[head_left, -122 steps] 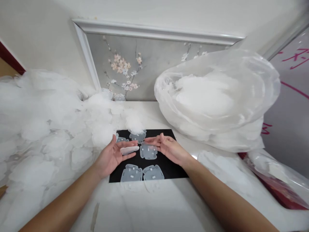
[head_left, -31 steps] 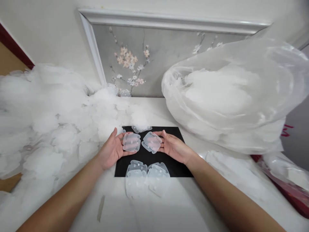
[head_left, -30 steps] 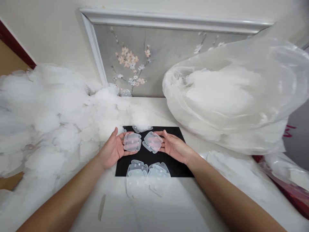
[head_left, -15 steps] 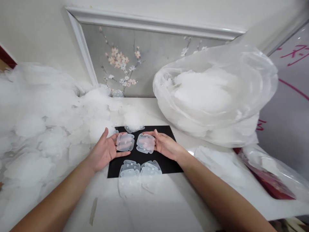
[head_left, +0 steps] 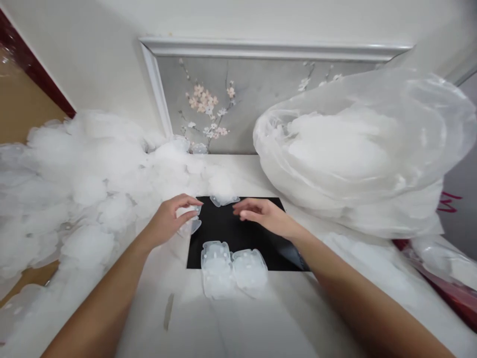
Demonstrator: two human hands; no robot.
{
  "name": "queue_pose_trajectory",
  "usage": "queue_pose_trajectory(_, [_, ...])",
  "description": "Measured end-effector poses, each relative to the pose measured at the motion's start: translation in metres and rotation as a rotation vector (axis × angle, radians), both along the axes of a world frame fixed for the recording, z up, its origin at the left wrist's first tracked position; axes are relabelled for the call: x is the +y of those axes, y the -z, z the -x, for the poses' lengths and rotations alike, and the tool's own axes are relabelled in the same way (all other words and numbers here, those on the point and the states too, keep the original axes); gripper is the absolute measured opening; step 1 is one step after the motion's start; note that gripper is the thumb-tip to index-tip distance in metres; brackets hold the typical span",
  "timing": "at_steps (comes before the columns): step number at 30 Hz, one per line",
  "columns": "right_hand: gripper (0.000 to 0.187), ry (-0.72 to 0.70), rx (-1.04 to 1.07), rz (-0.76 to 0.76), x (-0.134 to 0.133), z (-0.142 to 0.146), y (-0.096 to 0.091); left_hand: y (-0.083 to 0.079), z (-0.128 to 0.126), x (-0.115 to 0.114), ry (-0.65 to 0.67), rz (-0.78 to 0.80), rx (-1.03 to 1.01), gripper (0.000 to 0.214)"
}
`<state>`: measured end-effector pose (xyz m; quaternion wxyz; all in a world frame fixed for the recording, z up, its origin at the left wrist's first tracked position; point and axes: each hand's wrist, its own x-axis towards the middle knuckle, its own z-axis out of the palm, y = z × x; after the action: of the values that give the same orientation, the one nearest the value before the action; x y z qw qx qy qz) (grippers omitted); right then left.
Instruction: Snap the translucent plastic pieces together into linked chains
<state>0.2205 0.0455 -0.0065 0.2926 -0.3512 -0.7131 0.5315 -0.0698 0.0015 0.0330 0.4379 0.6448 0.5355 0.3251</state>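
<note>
My left hand (head_left: 172,219) hovers at the left edge of a black mat (head_left: 219,221), thumb and fingers apart. Partly behind it are clear plastic pieces (head_left: 194,227); it does not appear to grip them. Over the mat's right half is my right hand (head_left: 269,215), its fingers loosely bent and parted from the thumb, holding nothing visible. Two overlapping groups of translucent, rounded plastic pieces lie across the mat's front edge: a left group (head_left: 216,266) and a right group (head_left: 249,268). More such pieces (head_left: 223,191) touch the mat's back edge.
A big heap of translucent pieces (head_left: 100,174) spreads over the left side of the white table (head_left: 238,323). At the back right stands a large clear plastic bag (head_left: 354,199) full of white pieces. A framed floral panel (head_left: 238,114) is on the wall behind.
The two clear pieces that lay on my fingers have left my hands. The groups at the mat's front edge look fuller. My fingers have bent inward, and the view has shifted left.
</note>
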Motion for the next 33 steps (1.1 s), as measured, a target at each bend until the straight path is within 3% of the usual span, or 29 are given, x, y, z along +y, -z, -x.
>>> queue_pose_trajectory(2, [0.032,0.180,-0.107,-0.271,0.011,0.021,0.013,0.008,0.006,0.007,-0.117,-0.109,0.030,0.024])
queue_pose_trajectory(5, [0.035,0.190,-0.340,-0.585,0.025,0.050,0.024,0.018,0.011,0.014,-0.118,-0.146,0.048,0.028])
queue_pose_trajectory(8, [0.020,0.176,-0.511,-0.700,0.029,0.065,0.021,0.022,0.009,0.014,-0.108,-0.167,0.070,0.017])
queue_pose_trajectory(10, [0.018,0.225,-0.468,-0.712,0.026,0.067,0.014,0.019,0.003,0.010,-0.165,-0.195,0.030,0.008])
queue_pose_trajectory(12, [0.014,0.311,-0.291,-0.622,0.019,0.061,0.007,0.014,-0.006,0.004,-0.263,-0.251,-0.054,0.004])
queue_pose_trajectory(16, [0.021,0.398,0.100,-0.149,0.000,0.039,0.003,0.004,-0.028,-0.012,-0.356,-0.258,-0.126,0.004])
queue_pose_trajectory(19, [0.030,0.451,0.289,0.177,-0.014,0.022,0.010,0.009,-0.041,-0.019,-0.320,-0.062,-0.133,0.019])
queue_pose_trajectory(23, [0.031,0.418,0.584,0.586,-0.023,0.010,0.019,0.024,-0.048,-0.015,-0.292,0.310,-0.447,0.025])
queue_pose_trajectory(28, [0.030,0.225,0.650,0.756,-0.020,0.007,0.023,0.026,-0.045,-0.005,-0.286,0.514,-0.728,0.025])
queue_pose_trajectory(33, [0.039,0.188,0.653,0.781,-0.018,0.005,0.025,0.020,-0.040,0.001,-0.267,0.604,-0.840,0.041])
